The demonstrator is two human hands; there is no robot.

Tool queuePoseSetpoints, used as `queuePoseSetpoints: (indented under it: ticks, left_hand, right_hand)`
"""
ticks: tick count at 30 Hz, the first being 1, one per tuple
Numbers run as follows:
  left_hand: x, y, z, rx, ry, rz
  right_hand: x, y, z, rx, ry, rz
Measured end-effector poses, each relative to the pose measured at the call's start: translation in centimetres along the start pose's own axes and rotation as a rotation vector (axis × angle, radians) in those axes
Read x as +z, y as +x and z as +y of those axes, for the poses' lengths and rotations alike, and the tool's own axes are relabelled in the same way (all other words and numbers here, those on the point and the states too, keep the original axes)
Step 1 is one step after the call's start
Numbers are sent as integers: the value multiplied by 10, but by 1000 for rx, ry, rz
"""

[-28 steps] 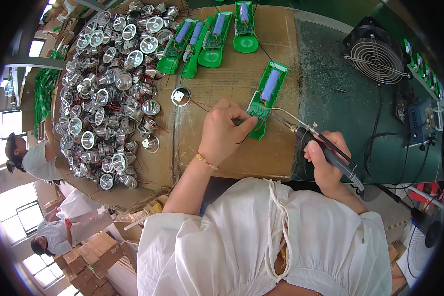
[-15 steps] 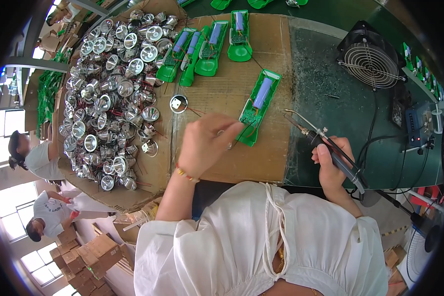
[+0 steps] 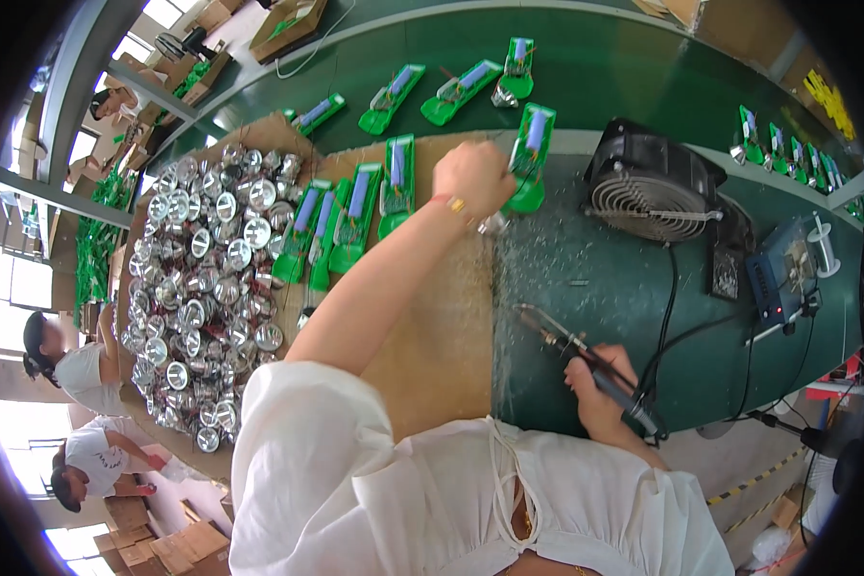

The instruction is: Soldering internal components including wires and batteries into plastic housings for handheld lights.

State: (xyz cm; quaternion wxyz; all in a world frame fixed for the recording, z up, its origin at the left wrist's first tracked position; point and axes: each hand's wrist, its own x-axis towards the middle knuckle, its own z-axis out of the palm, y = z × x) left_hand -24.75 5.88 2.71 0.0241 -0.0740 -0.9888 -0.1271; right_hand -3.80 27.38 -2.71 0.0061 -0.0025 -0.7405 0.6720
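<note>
Stretched far forward, my left hand (image 3: 472, 180) is closed at the left edge of a green lamp housing (image 3: 530, 158) with a blue-purple battery cell. Its fingertips are partly hidden. A shiny reflector cup (image 3: 492, 224) shows below that hand, by the housing's wide end. My right hand (image 3: 600, 384) grips a soldering iron (image 3: 600, 370) with a thin metal tube along it; the tip points up and left, above the green table and apart from any housing. Left of my left forearm, several green housings (image 3: 358, 206) with cells and circuit boards lie on cardboard.
A heap of reflector cups (image 3: 202, 288) covers the cardboard (image 3: 442, 355) at left. A black fan (image 3: 653, 182) and a blue soldering station (image 3: 782, 274) with cables stand right. Beyond, a green belt (image 3: 355, 72) carries more housings. Co-workers (image 3: 91, 360) are at far left.
My left hand has moved forward with the housing from the cardboard toward the belt. The view has shifted, showing more of the belt. The soldering iron remains in my right hand.
</note>
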Motion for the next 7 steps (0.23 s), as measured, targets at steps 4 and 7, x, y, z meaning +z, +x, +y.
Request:
queuePoseSetpoints:
  ticks: [4,7]
  left_hand:
    - [38,107,17,-83,-160,68]
    - [43,137,13,141,-183,537]
  right_hand:
    - [-1,4,1,117,45,0]
    - [-5,10,9,103,54,4]
